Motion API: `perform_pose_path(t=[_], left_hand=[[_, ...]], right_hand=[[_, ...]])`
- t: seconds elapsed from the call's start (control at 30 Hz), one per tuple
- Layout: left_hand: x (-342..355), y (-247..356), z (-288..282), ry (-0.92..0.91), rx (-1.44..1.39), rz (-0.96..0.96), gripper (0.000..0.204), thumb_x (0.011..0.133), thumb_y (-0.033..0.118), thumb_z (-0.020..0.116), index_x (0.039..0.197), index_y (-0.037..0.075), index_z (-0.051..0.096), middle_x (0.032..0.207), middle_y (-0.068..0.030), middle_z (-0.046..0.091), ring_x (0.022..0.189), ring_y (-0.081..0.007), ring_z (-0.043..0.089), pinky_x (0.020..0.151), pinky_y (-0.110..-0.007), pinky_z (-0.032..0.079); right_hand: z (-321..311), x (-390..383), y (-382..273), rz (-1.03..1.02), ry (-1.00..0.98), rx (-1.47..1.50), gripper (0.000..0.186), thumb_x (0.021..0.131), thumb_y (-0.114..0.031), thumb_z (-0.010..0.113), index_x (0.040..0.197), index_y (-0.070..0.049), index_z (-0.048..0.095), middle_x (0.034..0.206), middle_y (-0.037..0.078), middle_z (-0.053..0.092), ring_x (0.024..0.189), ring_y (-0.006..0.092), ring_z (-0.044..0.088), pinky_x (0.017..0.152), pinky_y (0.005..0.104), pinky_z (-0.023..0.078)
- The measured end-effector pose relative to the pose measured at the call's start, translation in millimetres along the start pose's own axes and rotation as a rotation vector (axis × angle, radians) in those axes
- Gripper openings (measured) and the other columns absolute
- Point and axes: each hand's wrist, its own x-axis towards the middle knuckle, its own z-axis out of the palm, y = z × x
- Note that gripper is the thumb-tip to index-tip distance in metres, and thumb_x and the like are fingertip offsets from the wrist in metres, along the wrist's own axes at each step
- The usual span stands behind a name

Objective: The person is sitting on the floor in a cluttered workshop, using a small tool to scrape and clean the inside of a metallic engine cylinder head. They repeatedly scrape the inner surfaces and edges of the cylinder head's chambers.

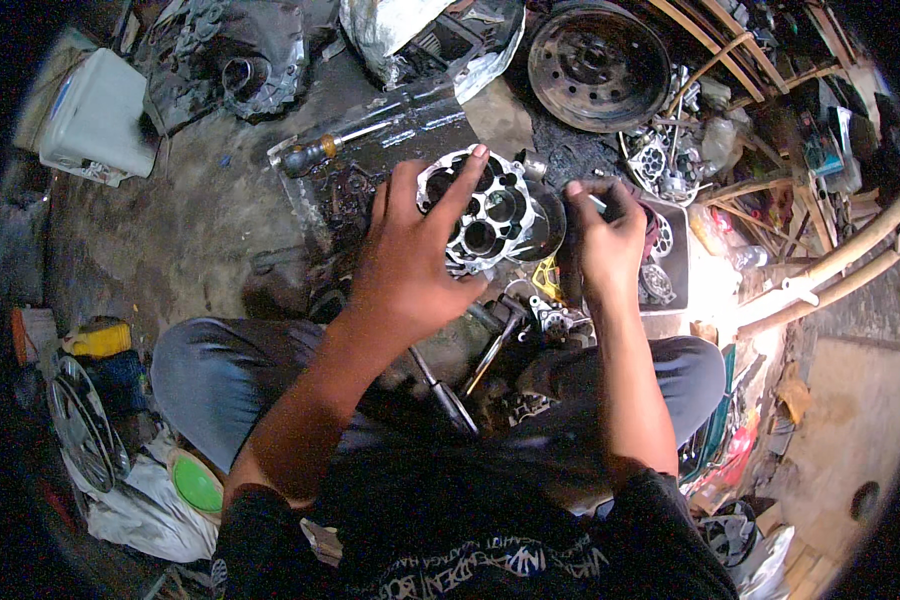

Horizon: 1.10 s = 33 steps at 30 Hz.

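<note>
Gripped in my left hand [402, 255] is a round silvery metal casting [488, 210] with several large round holes, my index finger lying across its upper face and the thumb at its lower edge. Just right of it and partly behind, the curved rim of a round pan [546, 232] shows. My right hand [610, 238] is a little apart from the casting, its thumb and fingers pinched together. Something small and pale [597, 203] shows at those fingertips; its kind is too small to make out.
A screwdriver [310, 153] with an orange and black handle lies on a dark oily sheet. Tools, including a long-handled wrench [448, 400], lie between my legs. A tray [678, 285] of metal parts stands right, a wheel rim [598, 65] beyond, and a grey tank [100, 120] far left.
</note>
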Motion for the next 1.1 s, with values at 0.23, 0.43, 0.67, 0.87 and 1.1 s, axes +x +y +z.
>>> perform_pose_path(t=[0.23, 0.43, 0.67, 0.87, 1.1], left_hand=[[-2, -5, -4, 0.015, 0.04, 0.013, 0.122, 0.059, 0.01, 0.092, 0.167, 0.027, 0.04, 0.147, -0.0246, 0.046, 0.135, -0.0474, 0.051, 0.117, -0.051, 0.043], [0, -5, -2, 0.009, 0.029, 0.017, 0.117, 0.062, 0.012, 0.091, 0.167, 0.025, 0.04, 0.147, -0.0254, 0.044, 0.136, -0.0485, 0.049, 0.117, -0.051, 0.043], [1, 1, -9, -0.067, 0.07, -0.041, 0.117, 0.064, 0.012, 0.092, 0.168, 0.022, 0.039, 0.15, -0.0245, 0.045, 0.138, -0.0483, 0.047, 0.12, -0.053, 0.038], [12, 10, -14, -0.16, 0.145, 0.002, 0.114, 0.066, 0.015, 0.09, 0.168, 0.014, 0.038, 0.157, -0.0272, 0.043, 0.143, -0.0501, 0.04, 0.123, -0.054, 0.033], [12, 6, -11, -0.19, 0.125, -0.083, 0.117, 0.061, 0.017, 0.088, 0.167, 0.015, 0.04, 0.152, -0.0265, 0.046, 0.138, -0.0499, 0.042, 0.122, -0.055, 0.035]], right_hand=[[36, 29, 165, 0.077, -0.016, -0.39, 0.039, 0.089, -0.026, 0.081, 0.109, 0.007, 0.076, 0.102, 0.034, 0.075, 0.095, 0.0493, 0.075, 0.088, 0.0528, 0.058], [70, 24, 271, 0.076, -0.018, -0.604, 0.03, 0.085, -0.008, 0.07, 0.112, 0.003, 0.077, 0.103, 0.028, 0.077, 0.102, 0.0428, 0.076, 0.091, 0.0474, 0.058], [110, 46, 304, 0.199, -0.172, -0.571, 0.032, 0.083, -0.021, 0.079, 0.099, 0.006, 0.073, 0.103, 0.034, 0.073, 0.102, 0.0511, 0.072, 0.092, 0.055, 0.058], [132, 68, 342, 0.236, -0.039, -0.57, 0.024, 0.08, -0.008, 0.071, 0.099, 0.007, 0.075, 0.102, 0.035, 0.073, 0.103, 0.05, 0.072, 0.092, 0.053, 0.057], [115, 89, 367, 0.296, -0.15, -0.659, 0.034, 0.08, -0.012, 0.075, 0.112, 0.0, 0.077, 0.11, 0.031, 0.075, 0.106, 0.0466, 0.073, 0.095, 0.0521, 0.058]])
